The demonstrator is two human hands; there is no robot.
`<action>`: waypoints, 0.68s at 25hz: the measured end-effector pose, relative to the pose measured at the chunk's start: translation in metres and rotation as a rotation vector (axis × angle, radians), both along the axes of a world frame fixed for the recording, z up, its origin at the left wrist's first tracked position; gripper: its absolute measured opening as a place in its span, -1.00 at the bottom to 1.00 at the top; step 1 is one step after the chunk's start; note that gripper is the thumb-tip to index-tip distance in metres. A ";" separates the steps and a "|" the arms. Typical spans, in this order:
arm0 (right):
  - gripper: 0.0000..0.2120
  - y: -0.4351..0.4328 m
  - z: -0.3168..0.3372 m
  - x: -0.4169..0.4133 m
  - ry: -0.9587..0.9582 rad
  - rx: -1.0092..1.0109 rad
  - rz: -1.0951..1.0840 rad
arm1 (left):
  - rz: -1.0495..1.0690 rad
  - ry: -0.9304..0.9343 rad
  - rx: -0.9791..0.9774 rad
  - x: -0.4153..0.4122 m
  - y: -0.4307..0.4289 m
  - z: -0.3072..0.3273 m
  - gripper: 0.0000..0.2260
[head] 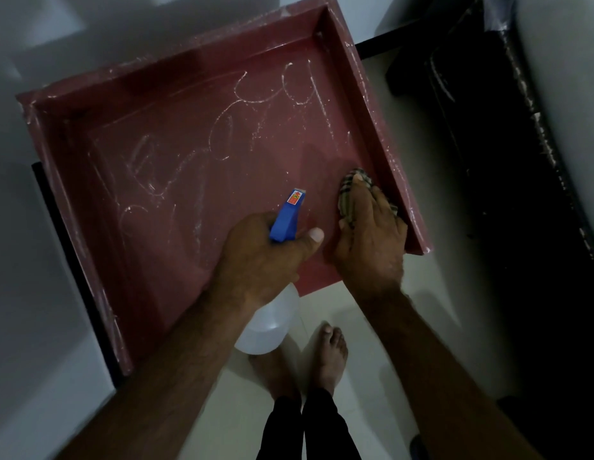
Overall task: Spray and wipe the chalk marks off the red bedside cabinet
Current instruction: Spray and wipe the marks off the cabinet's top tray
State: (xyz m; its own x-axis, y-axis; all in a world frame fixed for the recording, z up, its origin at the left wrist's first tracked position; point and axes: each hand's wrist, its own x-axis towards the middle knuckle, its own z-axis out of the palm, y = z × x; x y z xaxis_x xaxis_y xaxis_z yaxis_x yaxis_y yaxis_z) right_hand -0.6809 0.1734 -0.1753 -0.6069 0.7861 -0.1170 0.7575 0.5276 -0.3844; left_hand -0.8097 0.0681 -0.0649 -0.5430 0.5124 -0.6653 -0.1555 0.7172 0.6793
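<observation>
Left hand [256, 254] grips the blue trigger head of a spray bottle [290, 214], fingers curled round it, thumb alongside, nozzle aimed over the cabinet top; the clear bottle body hangs past the near edge. Right hand [370, 234] presses flat on a checked cloth [350, 190], fingers straight, at the near right corner beside the raised right rim. Red bedside cabinet [176, 247] top carries white chalk marks [222, 127] across its middle, far and left areas. Bare feet [329, 356] stand on pale floor [388, 310] below.
</observation>
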 end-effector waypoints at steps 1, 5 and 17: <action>-0.38 0.000 -0.001 0.001 0.013 0.004 -0.006 | -0.003 0.000 -0.004 0.000 0.000 0.000 -0.62; -0.40 0.000 -0.002 -0.006 0.035 0.027 -0.016 | 0.018 -0.017 0.024 -0.002 0.003 0.002 -0.69; -0.52 0.012 -0.003 -0.034 0.098 0.114 0.044 | 0.047 0.004 0.043 -0.009 -0.001 0.008 -0.67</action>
State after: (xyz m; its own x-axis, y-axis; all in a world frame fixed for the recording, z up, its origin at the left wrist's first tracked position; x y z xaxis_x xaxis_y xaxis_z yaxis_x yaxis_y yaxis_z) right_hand -0.7145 0.1859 -0.1778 -0.6455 0.7630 0.0329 0.6943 0.6042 -0.3909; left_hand -0.8184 0.0670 -0.0569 -0.5697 0.5139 -0.6413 -0.1859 0.6795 0.7097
